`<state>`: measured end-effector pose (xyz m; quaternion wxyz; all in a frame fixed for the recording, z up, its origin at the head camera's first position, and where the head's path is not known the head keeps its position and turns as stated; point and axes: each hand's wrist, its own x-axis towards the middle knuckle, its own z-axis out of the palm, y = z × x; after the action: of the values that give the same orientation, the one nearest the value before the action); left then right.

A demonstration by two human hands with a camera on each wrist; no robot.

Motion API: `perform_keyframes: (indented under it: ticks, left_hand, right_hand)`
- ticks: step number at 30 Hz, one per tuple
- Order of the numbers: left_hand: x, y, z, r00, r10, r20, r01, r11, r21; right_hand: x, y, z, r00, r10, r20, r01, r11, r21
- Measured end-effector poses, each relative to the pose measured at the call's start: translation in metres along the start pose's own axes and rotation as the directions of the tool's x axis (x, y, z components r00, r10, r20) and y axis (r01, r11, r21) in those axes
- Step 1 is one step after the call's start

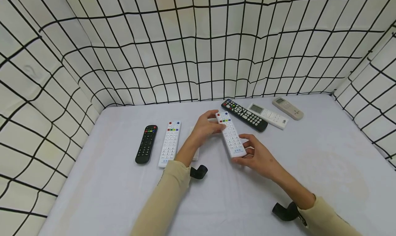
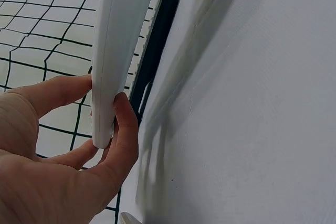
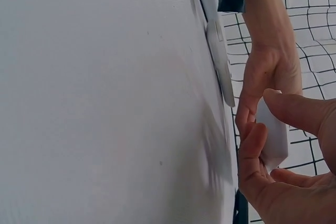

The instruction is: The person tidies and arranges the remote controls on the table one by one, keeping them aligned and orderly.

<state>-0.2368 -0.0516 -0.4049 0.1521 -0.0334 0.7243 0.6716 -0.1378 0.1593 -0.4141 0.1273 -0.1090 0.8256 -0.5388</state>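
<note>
A white remote control (image 1: 230, 134) with coloured buttons near its top is held tilted above the white cloth, buttons facing up. My left hand (image 1: 205, 127) pinches its upper left edge; in the left wrist view, thumb and fingers close on either side of the white casing (image 2: 110, 51). At the lower right end, my right hand (image 1: 258, 158) grips the same remote. The right wrist view shows thumb and fingers around that end (image 3: 275, 140), with the left hand (image 3: 270, 61) beyond. Just behind the held remote lies a black remote control (image 1: 244, 115) with white buttons.
Left of the hands lie a black remote (image 1: 146, 145) and a white remote (image 1: 170, 143). Another white remote (image 1: 196, 155) is mostly hidden by my left forearm. At the back right rest a white remote with a screen (image 1: 269, 116) and a beige one (image 1: 287, 108). Black netting (image 1: 198, 50) encloses the table.
</note>
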Motion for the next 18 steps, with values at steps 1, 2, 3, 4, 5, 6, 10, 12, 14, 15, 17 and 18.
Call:
perform_keyframes:
  ticks: [1, 2, 3, 4, 5, 6, 10, 12, 14, 15, 17, 18]
  left_hand:
    - [0.0, 0.0, 0.0, 1.0, -0.004, 0.002, 0.004, 1.0, 0.003]
    - [0.001, -0.001, 0.001, 1.0, -0.007, 0.005, 0.007, 1.0, 0.007]
    - [0.001, -0.001, 0.001, 1.0, -0.01, 0.008, 0.01, 1.0, 0.013]
    - [0.001, -0.002, 0.001, 1.0, -0.01, 0.01, 0.01, 1.0, 0.025]
    - [0.002, -0.002, 0.001, 1.0, -0.008, 0.016, 0.008, 0.999, 0.036]
    - [0.002, -0.003, 0.001, 1.0, -0.007, 0.021, 0.006, 0.999, 0.045]
    - [0.001, -0.005, -0.002, 1.0, 0.0, 0.015, -0.001, 0.996, 0.093]
    - [0.0, -0.005, -0.004, 1.0, -0.002, 0.006, 0.001, 0.994, 0.105]
    - [0.0, -0.005, -0.005, 1.0, -0.001, 0.004, 0.001, 0.993, 0.121]
    - [0.0, -0.005, -0.006, 1.0, -0.001, 0.007, 0.0, 0.992, 0.129]
    - [0.0, -0.005, -0.006, 1.0, 0.0, 0.013, -0.002, 0.989, 0.148]
    - [0.0, -0.005, -0.006, 1.0, 0.001, 0.016, -0.003, 0.988, 0.155]
  right_hand:
    - [-0.001, 0.0, 0.001, 1.0, 0.0, -0.002, 0.0, 1.0, -0.001]
    - [-0.001, 0.0, 0.001, 1.0, 0.004, -0.003, -0.004, 1.0, 0.001]
    - [-0.002, 0.0, 0.002, 1.0, 0.006, -0.003, -0.006, 1.0, 0.002]
    - [-0.002, 0.0, 0.003, 1.0, 0.009, -0.004, -0.009, 1.0, 0.0]
    - [-0.002, 0.001, 0.004, 1.0, 0.016, -0.006, -0.017, 1.0, -0.001]
    - [-0.003, 0.001, 0.005, 1.0, 0.021, -0.007, -0.021, 1.0, -0.005]
    - [-0.002, 0.001, 0.009, 1.0, 0.021, -0.002, -0.021, 1.0, -0.023]
    - [-0.001, 0.001, 0.012, 1.0, 0.021, -0.004, -0.021, 0.999, -0.041]
    - [-0.001, 0.002, 0.014, 0.999, 0.03, -0.012, -0.03, 0.997, -0.072]
    - [-0.001, 0.002, 0.015, 0.999, 0.035, -0.02, -0.036, 0.996, -0.083]
    - [-0.002, 0.002, 0.017, 0.998, 0.049, -0.034, -0.052, 0.993, -0.106]
    - [-0.003, 0.003, 0.018, 0.998, 0.043, -0.037, -0.047, 0.992, -0.117]
